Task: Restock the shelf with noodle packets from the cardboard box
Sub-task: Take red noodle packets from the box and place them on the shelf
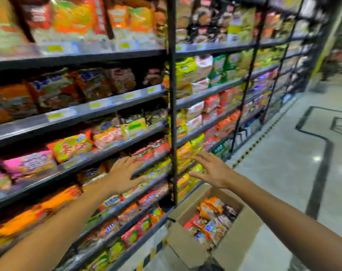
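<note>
An open cardboard box (187, 249) stands on the floor at the foot of the shelving, with several orange, red and dark noodle packets (213, 222) inside. The dark metal shelf unit (172, 114) fills the left and centre, its tiers packed with colourful noodle packets. My left hand (125, 175) hovers flat with fingers spread in front of a lower tier of red and yellow packets. My right hand (213, 171) is also spread and holds nothing, just right of the upright post and above the box. The whole view is motion-blurred.
A glossy tiled floor (283, 173) with dark inlay lines opens to the right. A yellow-and-black hazard strip (250, 149) runs along the shelf base. Price-label rails (99, 104) edge each tier. More shelving stretches into the distance.
</note>
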`<state>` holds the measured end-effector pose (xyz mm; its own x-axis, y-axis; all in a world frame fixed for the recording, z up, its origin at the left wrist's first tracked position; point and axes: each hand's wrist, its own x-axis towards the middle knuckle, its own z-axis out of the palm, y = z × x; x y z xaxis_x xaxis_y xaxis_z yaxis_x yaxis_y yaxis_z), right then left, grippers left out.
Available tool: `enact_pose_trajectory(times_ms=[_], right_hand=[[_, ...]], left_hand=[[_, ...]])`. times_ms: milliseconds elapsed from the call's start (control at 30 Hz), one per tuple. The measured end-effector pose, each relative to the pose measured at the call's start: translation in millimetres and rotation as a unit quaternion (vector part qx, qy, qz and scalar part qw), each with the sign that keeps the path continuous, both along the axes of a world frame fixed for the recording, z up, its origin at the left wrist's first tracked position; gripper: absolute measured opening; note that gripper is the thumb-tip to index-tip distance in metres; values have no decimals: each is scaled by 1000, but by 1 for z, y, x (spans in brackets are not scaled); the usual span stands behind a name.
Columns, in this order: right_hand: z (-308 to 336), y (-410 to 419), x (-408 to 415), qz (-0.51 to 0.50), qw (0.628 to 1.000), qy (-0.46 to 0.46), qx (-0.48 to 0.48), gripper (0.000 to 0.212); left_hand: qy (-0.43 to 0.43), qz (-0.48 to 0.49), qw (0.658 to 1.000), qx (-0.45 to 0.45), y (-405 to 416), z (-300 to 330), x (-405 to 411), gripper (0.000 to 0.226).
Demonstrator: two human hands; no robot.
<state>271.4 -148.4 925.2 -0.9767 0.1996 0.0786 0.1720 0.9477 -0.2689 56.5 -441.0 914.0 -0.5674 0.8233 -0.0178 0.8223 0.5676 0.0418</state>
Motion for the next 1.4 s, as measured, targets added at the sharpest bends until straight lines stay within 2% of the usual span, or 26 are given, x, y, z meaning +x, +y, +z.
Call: enact_pose_trajectory(times_ms=[100, 167, 233, 300, 367, 433, 600, 667, 767, 900, 1033, 1100, 1200, 1300, 1367, 1400], right_hand=[[-9, 45, 34, -51, 998, -34, -25, 84], [-17, 72, 49, -67, 997, -38, -24, 82], [-23, 97, 57, -81, 995, -42, -38, 81], [-29, 118, 60, -90, 993, -45, -58, 86], [-36, 140, 56, -97, 991, -48, -78, 101], [-46, 163, 45, -106, 989, -57, -89, 108], [-61, 225, -3, -115, 985, -93, -90, 96], [-65, 252, -27, -112, 985, -107, -80, 87], [-75, 292, -65, -100, 986, -109, -73, 89], [-90, 333, -111, -59, 986, -123, -92, 82], [-115, 376, -164, -1, 983, -148, -110, 82], [-132, 397, -191, 42, 979, -163, -120, 79], [-163, 426, -227, 99, 965, -202, -131, 79], [-201, 451, -253, 136, 943, -253, -167, 88], [-234, 464, -267, 148, 932, -279, -177, 103], [-250, 469, -272, 155, 928, -292, -174, 103]], left_hand=[[-9, -26, 1000, -11, 58, -6, 21, 114], [-13, -43, 999, -10, 94, -9, 31, 127], [-34, -59, 998, -7, 128, -13, 36, 129], [-58, -72, 996, -6, 161, -18, 32, 111], [-82, -78, 993, -17, 194, -26, 23, 86], [-106, -85, 991, -20, 228, -36, 8, 80], [-127, -103, 986, -19, 310, -58, -39, 111], [-124, -96, 987, -21, 336, -63, -58, 107], [-129, -77, 988, -27, 368, -70, -82, 79], [-145, -54, 987, -31, 391, -84, -105, 90], [-160, 5, 986, -40, 407, -108, -119, 72], [-176, 59, 981, -51, 410, -129, -126, 77], [-214, 149, 964, -46, 419, -160, -123, 105], [-255, 206, 944, -36, 432, -197, -108, 127], [-267, 239, 933, -31, 441, -228, -100, 123], [-267, 251, 930, -32, 445, -245, -96, 115]])
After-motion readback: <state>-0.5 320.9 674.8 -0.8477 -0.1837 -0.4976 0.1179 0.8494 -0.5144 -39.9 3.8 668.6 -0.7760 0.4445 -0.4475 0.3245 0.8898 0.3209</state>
